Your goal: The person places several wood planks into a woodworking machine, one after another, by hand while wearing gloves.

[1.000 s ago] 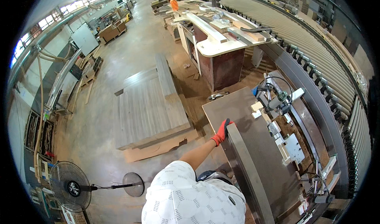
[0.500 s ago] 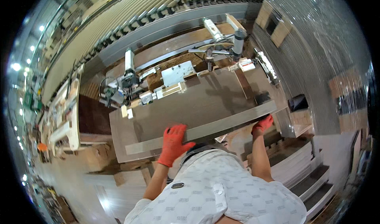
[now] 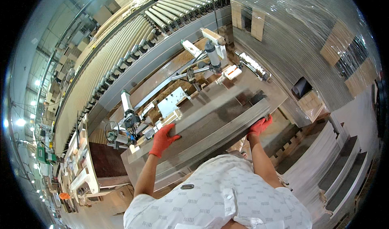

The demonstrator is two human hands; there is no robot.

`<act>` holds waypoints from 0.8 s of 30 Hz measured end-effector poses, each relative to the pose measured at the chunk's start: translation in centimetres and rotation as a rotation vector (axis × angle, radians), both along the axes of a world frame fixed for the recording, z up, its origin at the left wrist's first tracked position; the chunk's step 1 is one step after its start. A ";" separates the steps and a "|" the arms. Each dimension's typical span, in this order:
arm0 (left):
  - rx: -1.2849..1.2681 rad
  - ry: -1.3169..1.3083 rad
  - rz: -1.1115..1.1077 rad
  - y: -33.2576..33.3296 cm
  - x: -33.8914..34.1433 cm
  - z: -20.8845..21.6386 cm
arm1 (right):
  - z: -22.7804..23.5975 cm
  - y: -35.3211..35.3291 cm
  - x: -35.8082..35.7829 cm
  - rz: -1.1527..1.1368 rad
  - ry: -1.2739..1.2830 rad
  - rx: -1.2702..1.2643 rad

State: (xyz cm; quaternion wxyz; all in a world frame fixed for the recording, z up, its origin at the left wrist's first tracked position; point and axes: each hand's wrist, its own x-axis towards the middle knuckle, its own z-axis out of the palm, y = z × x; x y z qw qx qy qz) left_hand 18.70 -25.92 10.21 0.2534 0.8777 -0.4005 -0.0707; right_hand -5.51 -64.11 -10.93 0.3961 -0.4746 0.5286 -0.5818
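My left hand [image 3: 163, 140], in a red glove, is over the left part of a brown work table [image 3: 142, 164]. Its thumb stands apart from the fingers and nothing is gripped in it. A long grey-brown wooden board [image 3: 214, 139] lies slantwise along the table's near side, blurred by motion. Around this board's right end, my red-gloved right hand [image 3: 260, 125] is closed; the fingers underneath are hidden. A second pale grey strip [image 3: 202, 112] runs across the table beyond it, passing close to my left hand.
Behind the table stands a machine with white cylinders [image 3: 127, 102], a grey motor [image 3: 212, 53] and a metal plate [image 3: 172, 101]. A roller conveyor [image 3: 133, 38] runs past at the back. Film-wrapped stacked boards [image 3: 279, 46] rise at right. More boards [image 3: 308, 160] are stacked low at right.
My left hand has moved away from the near board, farther over the table. The right hand stays at the board's right end. A pale strip now shows across the table; the view has turned.
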 end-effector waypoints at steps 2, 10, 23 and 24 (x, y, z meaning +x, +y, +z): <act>0.003 -0.027 0.016 0.5 4.3 -3.2 | 0.1 0.1 0.6 0.014 -0.008 0.010; 0.225 -0.316 0.127 -0.8 10.5 -8.4 | -1.2 -0.6 -0.4 -0.004 0.035 -0.018; 0.360 -0.140 0.119 -1.5 12.1 -10.8 | -1.7 -0.7 -0.8 0.019 -0.046 0.128; 0.345 -0.165 0.168 -1.7 12.2 -11.1 | -1.5 -0.6 -0.7 0.024 -0.033 0.118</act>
